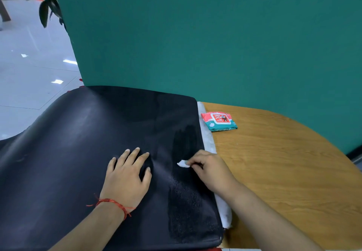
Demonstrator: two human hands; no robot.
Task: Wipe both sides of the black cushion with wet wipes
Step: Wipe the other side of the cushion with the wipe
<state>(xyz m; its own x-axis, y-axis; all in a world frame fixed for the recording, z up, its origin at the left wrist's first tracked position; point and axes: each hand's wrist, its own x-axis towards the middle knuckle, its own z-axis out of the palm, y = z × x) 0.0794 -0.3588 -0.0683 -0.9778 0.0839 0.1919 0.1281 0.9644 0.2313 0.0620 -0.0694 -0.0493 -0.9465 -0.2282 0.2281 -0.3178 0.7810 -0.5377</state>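
A left hand (pixel 127 176) presses flat on the black cushion (pixel 78 152); beside it, the right hand (pixel 210 169) pinches a wet wipe (pixel 183 164).

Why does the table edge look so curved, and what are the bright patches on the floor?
Head view: the wide-angle lens bows the wooden table and green partition; the floor patches look like reflected glare; the plant at top left is blurred.

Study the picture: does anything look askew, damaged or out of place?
The black cushion overhangs the table's left side and sags there. White material pokes out along its right edge; whether padding or something underneath, I cannot tell. The darker streak beside it is likely damp from wiping.
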